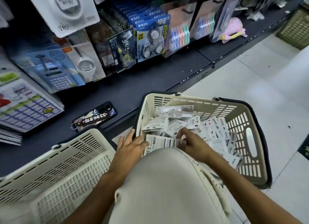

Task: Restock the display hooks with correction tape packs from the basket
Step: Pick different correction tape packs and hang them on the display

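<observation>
A cream plastic basket stands on the floor by the dark shelf, filled with several white correction tape packs lying back side up. My left hand rests flat on the basket's near left rim with its fingers spread, touching the edge of one pack. My right hand is inside the basket, its fingers pinched on that same pack's right end. Blue and dark correction tape packs hang on the display hooks above the shelf. My knee hides the basket's near side.
A second cream basket lies at the lower left against the shelf. A phone with a keychain tag lies on the dark shelf ledge. Calculators and notebooks fill the left. White floor tiles stretch to the right.
</observation>
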